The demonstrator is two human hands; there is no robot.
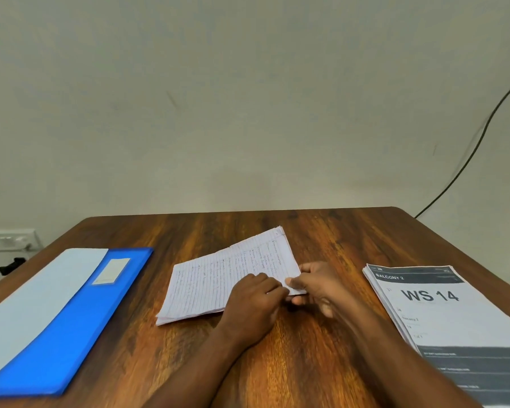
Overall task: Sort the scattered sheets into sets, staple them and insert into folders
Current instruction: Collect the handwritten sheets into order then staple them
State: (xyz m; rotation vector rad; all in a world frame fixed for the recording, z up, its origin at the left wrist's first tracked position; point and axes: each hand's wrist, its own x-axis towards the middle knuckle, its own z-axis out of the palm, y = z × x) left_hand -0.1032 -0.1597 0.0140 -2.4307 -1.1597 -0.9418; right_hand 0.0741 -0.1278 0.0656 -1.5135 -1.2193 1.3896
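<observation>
Handwritten sheets (218, 278), writing illegible, pinched at one corner by left hand (252, 301) and right hand (315, 285).

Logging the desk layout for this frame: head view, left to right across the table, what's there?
Wall socket → blue folder → handwritten lined sheets → left hand → right hand, both at the sheets' near right corner → printed stack headed WS 14.
</observation>
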